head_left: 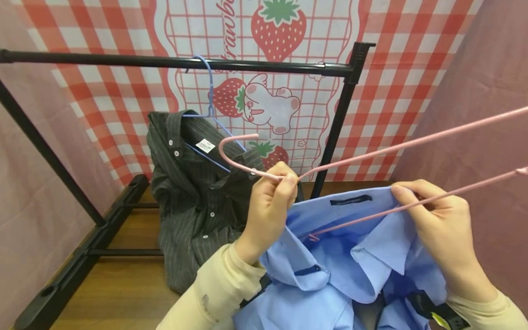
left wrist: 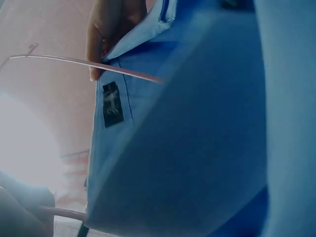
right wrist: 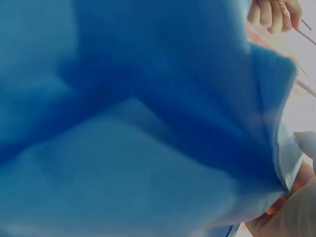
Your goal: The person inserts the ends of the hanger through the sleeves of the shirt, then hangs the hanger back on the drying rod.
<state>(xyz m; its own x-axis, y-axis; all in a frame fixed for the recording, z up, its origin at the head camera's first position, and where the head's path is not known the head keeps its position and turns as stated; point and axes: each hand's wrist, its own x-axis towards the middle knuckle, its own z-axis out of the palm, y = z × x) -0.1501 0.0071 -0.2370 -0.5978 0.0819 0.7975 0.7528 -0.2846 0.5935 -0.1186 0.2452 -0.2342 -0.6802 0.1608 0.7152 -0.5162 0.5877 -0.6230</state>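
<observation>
A pink wire hanger [head_left: 412,142] is in my left hand [head_left: 270,197], pinched between thumb and fingers at the base of its hook. Its hook points left, and one long arm runs off to the right. The lower bar's near end lies inside the neck opening of a light blue shirt [head_left: 305,305]. My right hand [head_left: 443,224] pinches the edge of the shirt's collar, with the lower bar crossing over its fingers. A dark label [left wrist: 113,104] shows inside the neck in the left wrist view. Blue cloth fills most of the right wrist view.
A black clothes rack [head_left: 136,60] stands in front. A dark pinstriped shirt [head_left: 194,192] hangs from it on a blue hanger [head_left: 211,89], overlapped by my left hand. Behind hangs a red-and-white strawberry cloth [head_left: 412,55]. Below is a wooden surface [head_left: 119,288].
</observation>
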